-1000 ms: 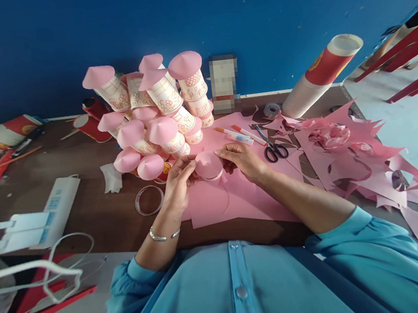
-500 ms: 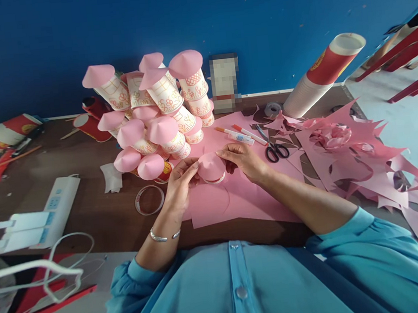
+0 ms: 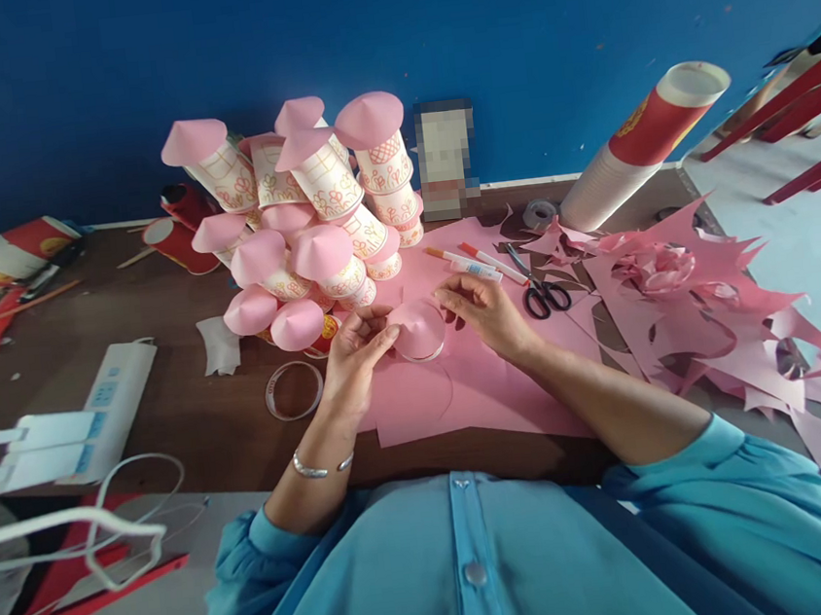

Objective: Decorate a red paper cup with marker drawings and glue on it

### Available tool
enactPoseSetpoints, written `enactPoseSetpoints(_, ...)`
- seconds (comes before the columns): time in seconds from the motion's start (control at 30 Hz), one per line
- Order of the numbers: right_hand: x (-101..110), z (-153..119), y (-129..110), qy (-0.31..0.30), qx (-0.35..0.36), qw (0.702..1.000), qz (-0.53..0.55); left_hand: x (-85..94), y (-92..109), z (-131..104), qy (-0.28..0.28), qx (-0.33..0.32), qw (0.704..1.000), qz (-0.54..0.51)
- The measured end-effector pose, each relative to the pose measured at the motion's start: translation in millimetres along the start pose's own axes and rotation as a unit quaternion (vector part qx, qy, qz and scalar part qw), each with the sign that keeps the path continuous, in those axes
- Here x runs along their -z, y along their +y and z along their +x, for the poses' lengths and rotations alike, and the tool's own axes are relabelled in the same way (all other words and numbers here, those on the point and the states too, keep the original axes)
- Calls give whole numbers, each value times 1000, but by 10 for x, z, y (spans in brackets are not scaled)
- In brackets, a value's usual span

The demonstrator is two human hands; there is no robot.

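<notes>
A pink paper cone [image 3: 419,328] sits like a roof over a paper cup, whose pale rim [image 3: 426,356] shows beneath it. My left hand [image 3: 358,352] pinches the cone's left edge between thumb and fingers. To the right of the cone, my right hand [image 3: 480,310] hovers close by with curled fingers slightly apart and nothing visible in them. Under both lies a pink paper sheet [image 3: 493,392]. Beyond my left hand stands a cluster of stacked cups [image 3: 328,184] with drawn flowers and pink cone tops [image 3: 323,251].
Black-handled scissors [image 3: 545,295], markers [image 3: 490,262] and a glue tube [image 3: 476,269] lie right of the cone. Pink paper scraps [image 3: 734,313] cover the right side. A leaning cup stack [image 3: 623,168] rises behind. Leftward are a tape roll [image 3: 293,391] and a power strip [image 3: 113,407].
My right hand has come away from the cone's edge and shifted slightly right. The left hand keeps its hold, and the cone tilts a little differently.
</notes>
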State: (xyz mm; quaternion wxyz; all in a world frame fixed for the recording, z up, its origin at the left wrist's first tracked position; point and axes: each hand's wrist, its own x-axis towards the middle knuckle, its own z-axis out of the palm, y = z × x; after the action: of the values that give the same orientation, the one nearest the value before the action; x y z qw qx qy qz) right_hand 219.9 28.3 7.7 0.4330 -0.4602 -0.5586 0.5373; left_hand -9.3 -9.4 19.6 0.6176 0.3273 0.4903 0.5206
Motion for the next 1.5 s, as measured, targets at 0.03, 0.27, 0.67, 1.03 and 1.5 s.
enactPoseSetpoints(0.03, 11, -6, 5, 15, 16, 1000, -6, 3, -3, 1, -1, -2, 1000, -2)
enactPoseSetpoints(0.27, 16, -102, -71, -43, 145, 986, -67, 18, -17, -4, -16, -1, 1000, -8)
enactPoseSetpoints(0.67, -107, -217, 13, -69, 245, 953, -162, 47, -35, -1, -42, 11, 999, -27)
enactPoseSetpoints(1.03, -125, -238, 23, -67, 213, 959, -175, 83, -14, -30, -52, 3, 998, 33)
enactPoseSetpoints(1.5, 70, -77, 36, 104, 195, 974, -42, -40, 167, -155, -76, -326, 869, 364)
